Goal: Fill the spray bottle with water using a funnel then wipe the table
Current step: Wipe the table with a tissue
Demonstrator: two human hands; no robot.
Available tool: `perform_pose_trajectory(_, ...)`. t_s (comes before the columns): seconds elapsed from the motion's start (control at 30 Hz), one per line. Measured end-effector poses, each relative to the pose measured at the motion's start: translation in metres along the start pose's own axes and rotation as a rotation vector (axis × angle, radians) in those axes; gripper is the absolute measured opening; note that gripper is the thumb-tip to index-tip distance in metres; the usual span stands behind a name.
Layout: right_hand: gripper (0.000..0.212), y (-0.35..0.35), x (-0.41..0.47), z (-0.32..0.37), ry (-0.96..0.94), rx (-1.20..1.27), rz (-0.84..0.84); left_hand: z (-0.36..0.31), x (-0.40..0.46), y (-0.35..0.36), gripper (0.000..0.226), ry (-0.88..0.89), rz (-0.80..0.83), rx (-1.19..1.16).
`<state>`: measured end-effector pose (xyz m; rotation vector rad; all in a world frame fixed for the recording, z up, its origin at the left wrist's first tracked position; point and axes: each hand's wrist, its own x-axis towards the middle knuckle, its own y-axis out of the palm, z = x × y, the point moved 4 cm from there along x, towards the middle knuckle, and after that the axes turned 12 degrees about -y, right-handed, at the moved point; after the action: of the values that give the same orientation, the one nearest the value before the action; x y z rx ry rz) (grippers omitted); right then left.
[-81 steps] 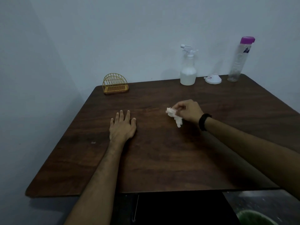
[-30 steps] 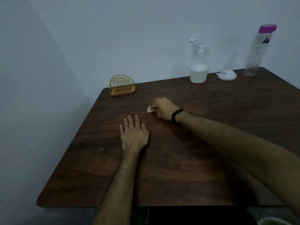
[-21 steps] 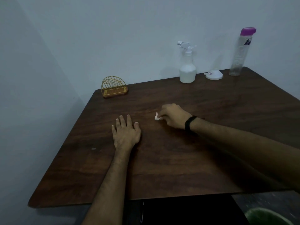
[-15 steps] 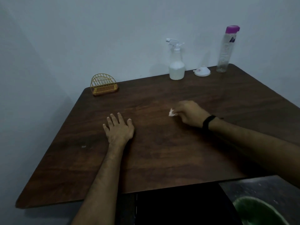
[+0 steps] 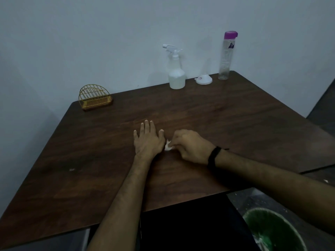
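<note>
Tissue (image 5: pixel 168 146) in right hand (image 5: pixel 192 145)

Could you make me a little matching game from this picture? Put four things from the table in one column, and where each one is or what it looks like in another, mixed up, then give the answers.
Things:
1. spray bottle
2. funnel
3. wire rack
4. tissue

Descriptions:
A. yellow, at the far left corner of the table
B. crumpled and white, held in the right hand beside the flat left hand
C. upside down, between two bottles
D. upright by the wall, white trigger on top

Pairs: 1-D, 2-C, 3-A, 4-B
</note>
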<state>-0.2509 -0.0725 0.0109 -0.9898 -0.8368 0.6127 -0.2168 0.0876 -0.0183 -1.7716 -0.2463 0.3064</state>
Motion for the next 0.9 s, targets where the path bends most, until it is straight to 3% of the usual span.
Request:
perform_pose_trajectory(0.17, 0.023, -0.049, -0.023, -0.094, 0.312, -0.153, -0.048, 0.04, 0.006, -0.009, 0.075, -0.064, 0.052, 0.055)
perform_pose_trajectory(0.23, 0.022, -0.054, -0.033, -0.099, 0.358, -0.166, -0.063, 0.05, 0.01, -0.013, 0.075, -0.094, 0.068, 0.063)
perform_pose_trajectory(0.4, 0.023, -0.019, -0.038, -0.02, 0.119, -0.06, -0.088, 0.044, 0.016, -0.015, 0.074, -0.135, 0.056, 0.063)
perform_pose_trajectory(0.5, 0.024, -0.005, -0.03, 0.008, 0.019, -0.017, -0.016, 0.044, 0.014, -0.015, 0.074, -0.136, 0.04, 0.062)
perform_pose_trajectory(0.73, 0.026, -0.037, -0.005, -0.094, 0.382, -0.143, -0.105, 0.045, 0.009, -0.014, 0.074, -0.124, 0.029, 0.047)
perform_pose_trajectory(0.83, 0.024, -0.026, 0.001, -0.073, 0.345, -0.093, -0.06, 0.043, 0.01, -0.014, 0.073, -0.131, 0.023, 0.053)
perform_pose_trajectory(0.9, 0.023, -0.012, -0.001, -0.032, 0.191, -0.04, -0.035, 0.042, 0.012, -0.014, 0.074, -0.135, 0.016, 0.05)
